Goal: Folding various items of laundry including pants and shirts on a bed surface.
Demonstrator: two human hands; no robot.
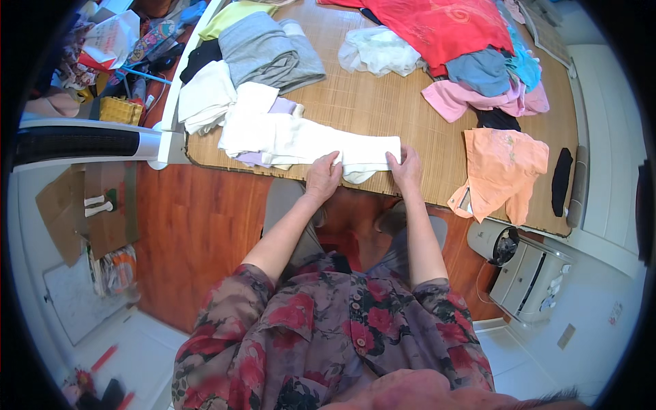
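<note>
A long white garment lies along the front edge of the bamboo mat, its narrow end towards the right. My left hand pinches its lower edge near the middle. At the narrow end, my right hand grips the corner, with the thumb on top. A cream piece of cloth hangs slightly below, between the hands. The garment's left part rests over lilac cloth. Beyond it are folded white cloth and folded grey clothes.
An orange garment and a black rolled item lie at the right of the bamboo mat. Behind are a red garment, a pink one and sheer white cloth. A bin stands below the right edge.
</note>
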